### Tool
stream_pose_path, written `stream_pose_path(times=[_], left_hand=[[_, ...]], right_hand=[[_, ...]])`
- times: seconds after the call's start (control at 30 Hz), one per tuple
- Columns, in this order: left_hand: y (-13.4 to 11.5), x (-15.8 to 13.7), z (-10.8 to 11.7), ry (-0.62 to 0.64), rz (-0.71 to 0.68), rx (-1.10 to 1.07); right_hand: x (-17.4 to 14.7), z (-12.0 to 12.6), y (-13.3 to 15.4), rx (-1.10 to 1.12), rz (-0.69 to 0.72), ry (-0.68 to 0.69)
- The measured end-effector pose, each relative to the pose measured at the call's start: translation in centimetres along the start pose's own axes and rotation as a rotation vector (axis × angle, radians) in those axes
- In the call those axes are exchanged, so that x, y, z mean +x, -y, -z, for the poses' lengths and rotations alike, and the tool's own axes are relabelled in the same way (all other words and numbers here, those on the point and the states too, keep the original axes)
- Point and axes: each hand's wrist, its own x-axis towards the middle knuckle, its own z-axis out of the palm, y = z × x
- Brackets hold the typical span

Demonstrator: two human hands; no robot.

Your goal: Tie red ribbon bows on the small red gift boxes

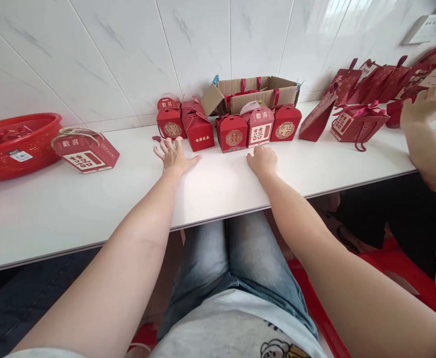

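Observation:
My left hand (175, 158) rests on the white tabletop with its fingers spread, holding nothing. Its fingertips are close to a red gift box with a round gold print (172, 129) and a plain red gift box with gold lettering (200, 135). My right hand (264, 160) lies on the table with its fingers curled in, and no object shows in it. Just beyond it stands a red gift box with a white front panel (260, 132). Beside that box are a red box with a round gold emblem (233, 136) and another red box (287, 124).
Left are a red plastic basket (46, 136) and a rope-handled gift box (87, 151). An open cardboard carton (236, 104) stands against the tiled wall. Rightward are a ribboned box (371, 124), several red bags (382, 82) and another person's hand (425, 107).

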Motion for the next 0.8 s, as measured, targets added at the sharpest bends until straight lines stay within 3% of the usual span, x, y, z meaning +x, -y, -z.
stream_pose_path(times=[0.27,0.47,0.6,0.73,0.77,0.8], left_hand=[[0.1,0.0,0.2,-0.021,-0.073,-0.179],[0.7,-0.6,0.9,0.100,-0.160,-0.433],[0.7,-1.2,1.6,0.175,-0.172,-0.663],[-1.1,-1.1,4.2,0.497,-0.325,-0.902],[-1.7,-0.8,5.1,0.590,-0.376,-0.945],[-2.2,-0.5,6.1,0.670,-0.422,-0.982]], right_hand=[[-0.2,0.4,-1.3,0.376,-0.069,-0.216],[-1.7,0.7,-1.1,0.658,0.086,-0.249],[-2.6,1.1,1.4,0.860,0.312,-0.112],[-2.1,2.6,6.8,1.049,0.449,0.072],[-1.8,3.2,8.3,1.096,0.478,0.168],[-1.7,3.9,9.7,1.194,0.494,0.393]])
